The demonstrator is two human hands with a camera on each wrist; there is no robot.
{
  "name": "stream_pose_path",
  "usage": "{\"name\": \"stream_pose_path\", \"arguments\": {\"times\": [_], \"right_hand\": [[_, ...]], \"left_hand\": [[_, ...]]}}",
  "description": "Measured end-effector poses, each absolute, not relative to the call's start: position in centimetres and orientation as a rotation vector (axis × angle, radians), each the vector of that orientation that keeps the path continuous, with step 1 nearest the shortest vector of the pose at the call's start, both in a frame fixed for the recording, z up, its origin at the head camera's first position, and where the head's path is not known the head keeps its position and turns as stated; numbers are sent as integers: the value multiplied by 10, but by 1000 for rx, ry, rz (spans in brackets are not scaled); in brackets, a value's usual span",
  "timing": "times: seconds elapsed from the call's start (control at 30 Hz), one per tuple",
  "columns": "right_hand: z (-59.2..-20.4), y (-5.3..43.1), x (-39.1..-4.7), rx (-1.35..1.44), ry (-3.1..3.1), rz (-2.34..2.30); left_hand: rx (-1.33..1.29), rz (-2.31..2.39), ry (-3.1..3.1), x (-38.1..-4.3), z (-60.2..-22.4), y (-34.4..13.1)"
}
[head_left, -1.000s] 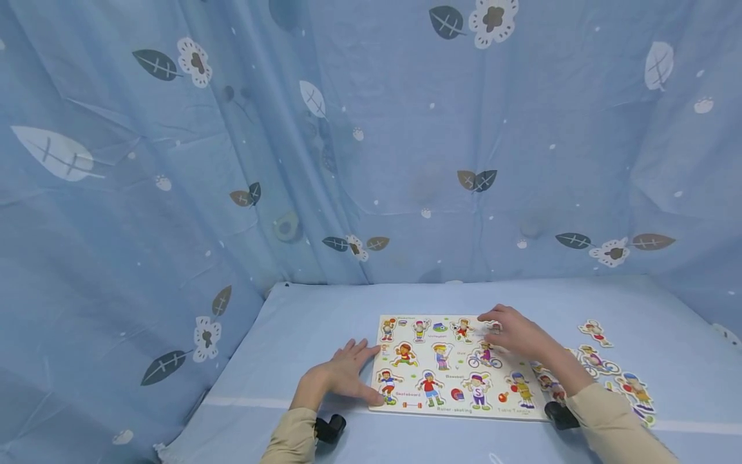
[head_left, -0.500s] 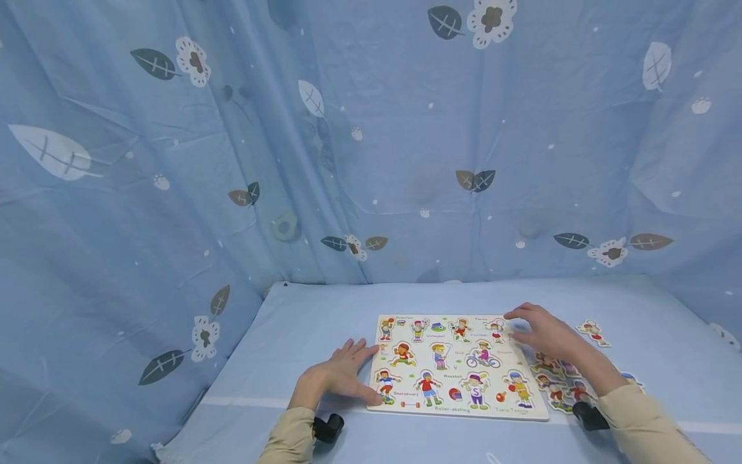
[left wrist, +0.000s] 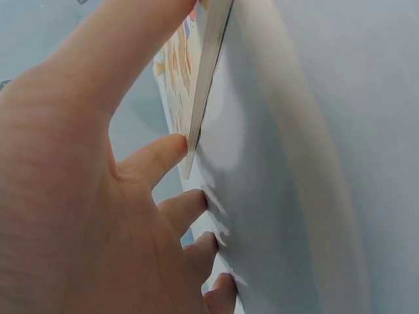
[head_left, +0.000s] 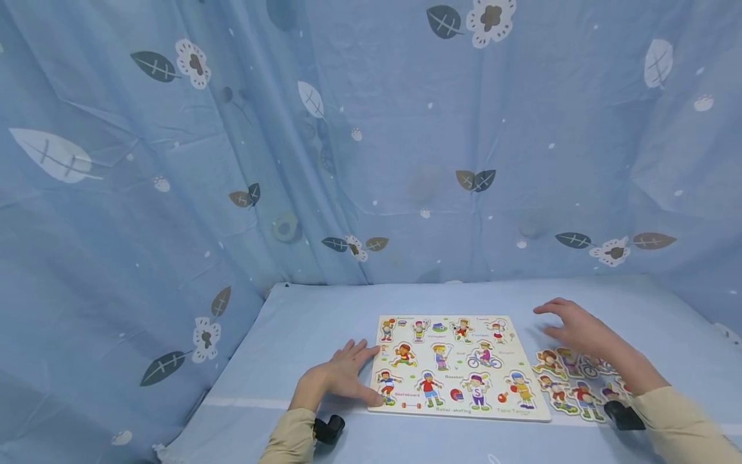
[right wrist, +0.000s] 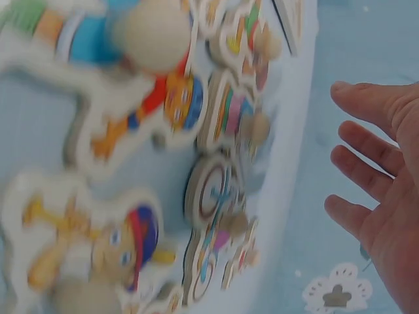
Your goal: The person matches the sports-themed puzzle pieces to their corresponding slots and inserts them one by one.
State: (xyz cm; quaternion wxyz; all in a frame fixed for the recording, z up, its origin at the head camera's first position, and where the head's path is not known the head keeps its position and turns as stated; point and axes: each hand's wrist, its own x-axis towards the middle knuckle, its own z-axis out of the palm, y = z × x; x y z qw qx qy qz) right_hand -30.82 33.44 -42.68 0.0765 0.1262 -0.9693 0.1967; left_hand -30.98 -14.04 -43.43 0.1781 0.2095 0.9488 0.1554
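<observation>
A flat wooden puzzle board (head_left: 424,358) printed with sports figures lies on the cloth. My left hand (head_left: 341,372) spreads along its left side, thumb at the near corner and a fingertip against the edge, as the left wrist view also shows. Off the board's right side my right hand (head_left: 585,332) hovers with its fingers extended and nothing in them. Below that hand lie several loose puzzle pieces, among them a roller-skater piece (head_left: 585,394) and a runner piece (head_left: 547,365). Seen from the right wrist, a bicycle piece (right wrist: 208,190) and the others carry round wooden knobs (right wrist: 156,36).
A pale blue cloth (head_left: 324,303) covers the table. Blue curtains (head_left: 394,161) printed with leaves and flowers hang behind it and at the left. Part of the loose pile is hidden by my right forearm and the black wrist camera (head_left: 624,415).
My right hand has moved right, from over the board's upper right corner to beyond its edge, uncovering the tennis figure and pieces beside the board. My left hand stays in place.
</observation>
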Motion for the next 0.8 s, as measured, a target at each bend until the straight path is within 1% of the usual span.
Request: {"name": "stream_pose_path", "arguments": {"times": [0.27,0.47,0.63,0.8], "right_hand": [[-429,358,-305,369,-2908,564],[-429,371,-304,309,-2945,559],[-430,391,-296,267,-2947,559],[-435,408,-293,288,-2942,547]], "left_hand": [[595,431,2688,-311,-434,-140],[591,440,2694,-310,-435,-142],[598,450,2690,-311,-436,-141],[603,441,2691,-311,-436,-140]]}}
